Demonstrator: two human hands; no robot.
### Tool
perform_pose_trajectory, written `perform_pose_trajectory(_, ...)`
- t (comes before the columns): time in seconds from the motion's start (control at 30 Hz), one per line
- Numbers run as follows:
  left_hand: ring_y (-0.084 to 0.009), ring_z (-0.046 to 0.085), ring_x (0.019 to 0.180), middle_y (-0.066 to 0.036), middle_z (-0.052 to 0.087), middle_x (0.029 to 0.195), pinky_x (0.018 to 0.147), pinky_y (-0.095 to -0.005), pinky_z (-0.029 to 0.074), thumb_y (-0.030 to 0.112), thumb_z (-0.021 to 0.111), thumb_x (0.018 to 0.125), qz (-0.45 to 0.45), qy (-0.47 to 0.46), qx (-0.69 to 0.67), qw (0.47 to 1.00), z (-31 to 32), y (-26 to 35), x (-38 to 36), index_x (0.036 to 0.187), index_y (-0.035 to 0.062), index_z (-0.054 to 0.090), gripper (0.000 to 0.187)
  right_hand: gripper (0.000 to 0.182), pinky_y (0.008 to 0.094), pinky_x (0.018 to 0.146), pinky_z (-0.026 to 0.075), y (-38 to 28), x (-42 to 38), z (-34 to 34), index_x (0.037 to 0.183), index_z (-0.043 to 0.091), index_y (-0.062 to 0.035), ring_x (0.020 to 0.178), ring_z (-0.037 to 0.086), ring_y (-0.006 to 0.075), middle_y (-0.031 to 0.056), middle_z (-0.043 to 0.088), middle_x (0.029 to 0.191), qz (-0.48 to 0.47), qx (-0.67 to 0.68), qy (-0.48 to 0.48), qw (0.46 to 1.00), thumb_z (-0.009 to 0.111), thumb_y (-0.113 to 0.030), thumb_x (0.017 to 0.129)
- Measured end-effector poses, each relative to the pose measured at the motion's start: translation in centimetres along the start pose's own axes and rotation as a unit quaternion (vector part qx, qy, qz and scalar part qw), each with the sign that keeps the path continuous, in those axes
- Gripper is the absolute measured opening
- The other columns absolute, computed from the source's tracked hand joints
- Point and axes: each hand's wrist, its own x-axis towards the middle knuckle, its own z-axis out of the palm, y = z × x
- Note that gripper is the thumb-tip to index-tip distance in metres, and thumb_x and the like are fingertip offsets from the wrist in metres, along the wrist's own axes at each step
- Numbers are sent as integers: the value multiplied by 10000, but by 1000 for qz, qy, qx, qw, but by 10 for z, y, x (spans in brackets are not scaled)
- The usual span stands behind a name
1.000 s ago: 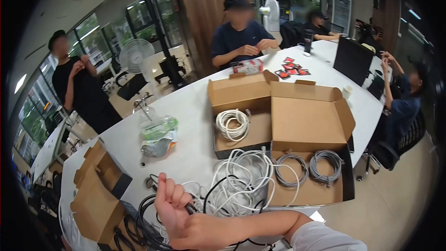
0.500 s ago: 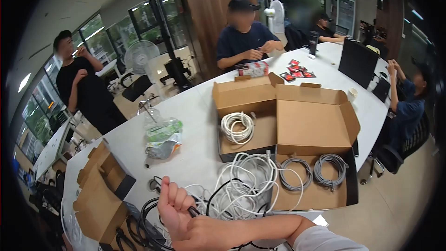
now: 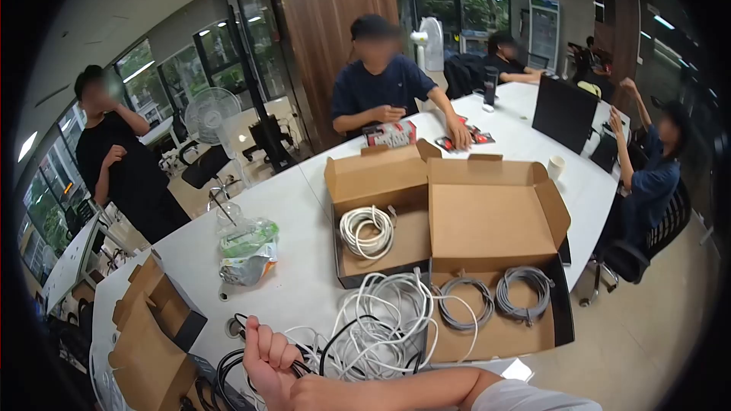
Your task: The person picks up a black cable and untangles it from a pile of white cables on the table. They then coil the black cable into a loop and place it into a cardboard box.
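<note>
My left hand (image 3: 269,354) is raised at the bottom of the view, its fingers curled in. It is closed around a black cable (image 3: 227,365), whose loops hang to its left. Crossing in front from the right, my right hand (image 3: 324,394) lies against the left wrist; its fingers are hidden. Just beyond them spreads a tangle of white cables (image 3: 381,327) with a black strand running through it. A coiled white cable (image 3: 366,233) lies in one open cardboard box (image 3: 411,251). Two grey cable coils (image 3: 523,294) rest in the box (image 3: 495,213) beside it.
Another open cardboard box (image 3: 145,358) stands at the left with dark cables in it. A green and silver plastic bag (image 3: 250,251) lies on the white table (image 3: 297,217). Across it, a person (image 3: 384,84) reaches toward red packets (image 3: 480,137). A monitor (image 3: 565,116) stands right.
The view has shifted, so the table things sit lower and farther left. The person across has stretched an arm down to the red packets. My hands keep nearly the same pose.
</note>
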Motion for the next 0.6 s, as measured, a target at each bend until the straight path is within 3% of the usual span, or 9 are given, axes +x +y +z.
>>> perform_pose_trajectory(0.13,-54,155,409,50,210,562,346,-220,165,204,352,1025,11,26,51,998,0,0,-4,1043,90,520,204,154,394,455,408,-4,-1,2,780,558,-90,500,550,305,115,515,531,12,-4,-23,1000,685,-177,770)
perform_pose_trajectory(0.23,-53,140,402,51,200,559,334,-227,151,206,357,1023,-3,-4,51,999,-2,4,-4,1043,97,512,190,160,394,451,405,-2,0,1,780,556,-90,486,541,309,114,510,521,-7,5,-19,1000,685,-185,775)
perform_pose_trajectory(0.37,-57,148,410,51,203,560,351,-221,186,225,352,1024,-11,19,32,999,-4,7,-4,1041,114,512,195,165,390,444,403,0,0,4,772,561,-89,468,531,308,108,502,508,-19,16,14,1000,688,-194,769)
perform_pose_trajectory(0.47,-61,152,416,50,203,560,366,-222,202,241,350,1026,-9,-11,97,995,-7,4,-4,1044,135,507,191,156,386,445,404,-2,1,-4,762,562,-87,470,533,300,104,504,512,5,-4,-13,1000,683,-185,771)
perform_pose_trajectory(0.57,-64,157,417,51,201,555,374,-230,214,258,356,1026,-13,53,92,994,5,4,-8,1036,152,499,179,139,390,441,405,1,3,1,748,571,-89,465,528,302,104,499,506,3,-5,-6,1000,678,-175,767)
perform_pose_trajectory(0.6,-63,163,417,52,200,547,377,-233,216,267,356,1026,-18,47,47,998,4,3,-8,1012,148,498,185,134,364,473,427,1,1,-5,866,571,-64,512,567,271,111,558,580,16,-2,-80,997,652,-159,818)
